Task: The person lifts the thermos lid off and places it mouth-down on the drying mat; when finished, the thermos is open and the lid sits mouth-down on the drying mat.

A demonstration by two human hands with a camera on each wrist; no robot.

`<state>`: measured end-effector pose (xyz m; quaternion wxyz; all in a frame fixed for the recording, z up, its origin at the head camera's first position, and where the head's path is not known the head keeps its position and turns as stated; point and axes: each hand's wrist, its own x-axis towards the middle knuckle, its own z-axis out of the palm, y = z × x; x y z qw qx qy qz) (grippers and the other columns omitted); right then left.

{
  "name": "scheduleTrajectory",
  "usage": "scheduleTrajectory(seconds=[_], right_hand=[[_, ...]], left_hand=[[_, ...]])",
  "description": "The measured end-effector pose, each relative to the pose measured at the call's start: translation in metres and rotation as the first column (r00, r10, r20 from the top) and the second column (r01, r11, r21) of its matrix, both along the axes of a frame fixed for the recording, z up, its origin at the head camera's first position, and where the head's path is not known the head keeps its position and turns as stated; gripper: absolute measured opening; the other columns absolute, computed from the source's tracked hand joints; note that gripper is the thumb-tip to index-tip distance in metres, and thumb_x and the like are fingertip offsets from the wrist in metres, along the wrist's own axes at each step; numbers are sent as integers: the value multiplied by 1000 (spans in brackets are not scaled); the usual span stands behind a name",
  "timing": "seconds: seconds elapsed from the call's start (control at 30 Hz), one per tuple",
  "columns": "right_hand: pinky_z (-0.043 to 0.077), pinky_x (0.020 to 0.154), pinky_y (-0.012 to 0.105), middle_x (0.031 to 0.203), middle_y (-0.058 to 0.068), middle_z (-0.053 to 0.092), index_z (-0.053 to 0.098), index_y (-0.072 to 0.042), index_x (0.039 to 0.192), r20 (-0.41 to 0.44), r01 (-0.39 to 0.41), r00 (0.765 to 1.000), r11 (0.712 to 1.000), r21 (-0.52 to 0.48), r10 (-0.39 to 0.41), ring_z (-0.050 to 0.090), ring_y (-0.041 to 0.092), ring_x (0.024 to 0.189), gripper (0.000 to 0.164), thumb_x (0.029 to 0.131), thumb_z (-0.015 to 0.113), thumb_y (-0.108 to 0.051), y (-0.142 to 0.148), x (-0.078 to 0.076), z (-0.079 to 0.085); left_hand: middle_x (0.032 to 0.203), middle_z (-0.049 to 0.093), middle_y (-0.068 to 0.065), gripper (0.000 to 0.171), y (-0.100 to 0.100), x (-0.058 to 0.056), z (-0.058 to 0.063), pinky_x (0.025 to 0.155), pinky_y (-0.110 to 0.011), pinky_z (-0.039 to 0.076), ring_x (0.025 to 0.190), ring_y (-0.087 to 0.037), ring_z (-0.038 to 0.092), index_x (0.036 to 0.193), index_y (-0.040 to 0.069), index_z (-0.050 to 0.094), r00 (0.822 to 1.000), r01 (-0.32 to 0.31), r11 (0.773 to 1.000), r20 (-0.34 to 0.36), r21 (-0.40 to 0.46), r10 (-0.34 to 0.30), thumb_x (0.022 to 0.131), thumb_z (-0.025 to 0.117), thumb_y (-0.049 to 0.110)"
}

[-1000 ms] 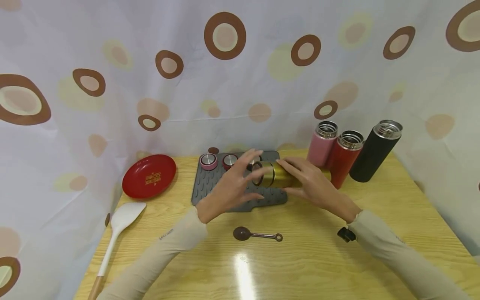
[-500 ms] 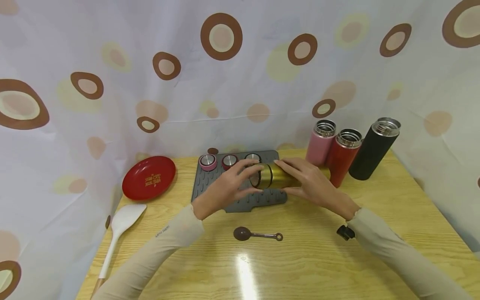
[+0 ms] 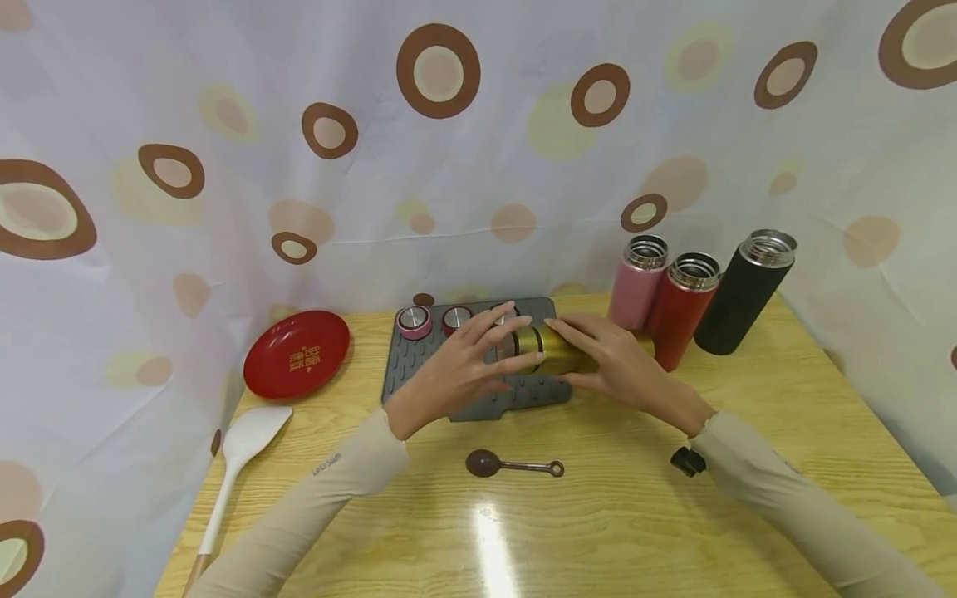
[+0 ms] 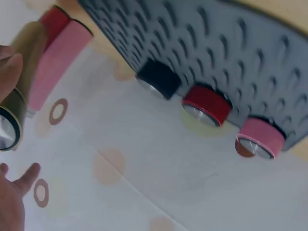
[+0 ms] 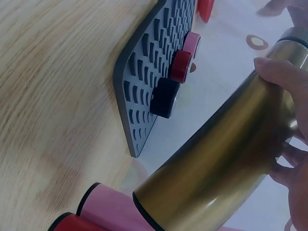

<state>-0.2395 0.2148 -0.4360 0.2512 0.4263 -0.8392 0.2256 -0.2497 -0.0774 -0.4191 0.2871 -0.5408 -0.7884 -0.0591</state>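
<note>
Right hand (image 3: 620,365) around gold flask (image 3: 549,350), sideways.

Pale curtain (image 3: 478,166) with brown and yellowish rings fills the whole upper half of the frame and wraps round both sides. Below it sits a light wood-grain bench (image 3: 613,531), with a bright glare spot low in the center.

Red plate (image 3: 296,352) at nine o'clock, white spatula (image 3: 238,456) below it at eight. Brown spoon (image 3: 512,465) at six. Pink (image 3: 637,281), red (image 3: 684,306) and black flasks (image 3: 743,290) upright at three.
</note>
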Motion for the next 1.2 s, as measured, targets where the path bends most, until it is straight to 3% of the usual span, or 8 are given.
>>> scheduleTrajectory(seconds=[0.17, 0.33, 0.47, 0.57, 0.67, 0.8, 0.97, 1.2], right_hand=[[55, 97, 61, 135, 23, 62, 58, -1, 146, 28, -22, 999, 1000, 9, 22, 64, 44, 120, 86, 71, 98, -11, 0, 1, 2], [56, 96, 60, 134, 23, 62, 58, -2, 146, 18, -18, 1000, 1000, 8, 18, 64, 43, 118, 87, 69, 99, -9, -1, 0, 2], [55, 97, 61, 133, 24, 63, 59, 0, 144, -4, -5, 1000, 1000, 9, 5, 64, 44, 119, 87, 68, 100, -10, -3, -2, 0], [56, 96, 60, 133, 24, 63, 59, 1, 144, -7, 5, 1000, 1000, 12, -5, 64, 44, 119, 85, 69, 99, -12, -5, -3, -2], [57, 94, 59, 133, 24, 63, 59, 0, 145, -1, 27, 1000, 1000, 2, -27, 65, 44, 117, 86, 70, 99, -13, -5, -2, -3], [57, 94, 59, 133, 24, 63, 59, -1, 145, 12, 43, 999, 999, -13, -43, 66, 44, 116, 86, 70, 99, -13, -2, -2, -3], [56, 97, 60, 135, 23, 61, 58, -1, 146, 31, 8, 999, 1000, -12, -8, 64, 44, 119, 87, 69, 99, -10, 2, -2, -3], [55, 97, 60, 135, 23, 62, 58, -1, 146, 28, -17, 999, 1000, -3, 18, 64, 44, 120, 86, 70, 99, -10, 1, -2, -3]], left_hand=[[159, 42, -10, 79, -6, -4, 2, 116, -39, 46, 151, -34, 39, 153, 27, 43, 986, 67, 992, -147, -107, -82, 90, 78, -6], [147, 54, -15, 66, 1, 0, 0, 99, -33, 58, 133, -30, 59, 145, 14, 53, 993, 61, 995, 100, 81, -69, 88, 86, 9], [124, 62, -13, 64, 11, 6, -4, 79, -29, 62, 97, -20, 69, 143, 5, 53, 873, -118, 946, 486, 301, -45, 91, 85, 25], [128, 60, -11, 73, 16, 10, -7, 76, -32, 62, 94, -20, 69, 150, 9, 46, 790, -243, 912, 613, 330, -12, 92, 83, 35], [153, 44, -16, 90, 14, 7, -8, 87, -36, 60, 115, -26, 66, 156, 18, 36, 862, -191, 950, 505, 245, 43, 87, 87, 43], [164, 29, -16, 98, 4, 0, -4, 109, -41, 51, 142, -35, 48, 159, 31, 28, 997, -34, 999, 77, 39, 31, 84, 91, 32], [161, 41, -11, 83, -6, -5, 2, 116, -39, 46, 151, -34, 40, 155, 28, 42, 987, 60, 995, -146, -80, -71, 88, 81, -3], [149, 52, -16, 64, -3, -1, 1, 100, -33, 57, 135, -31, 58, 146, 14, 55, 995, 73, 996, 71, 43, -76, 89, 85, 7]])
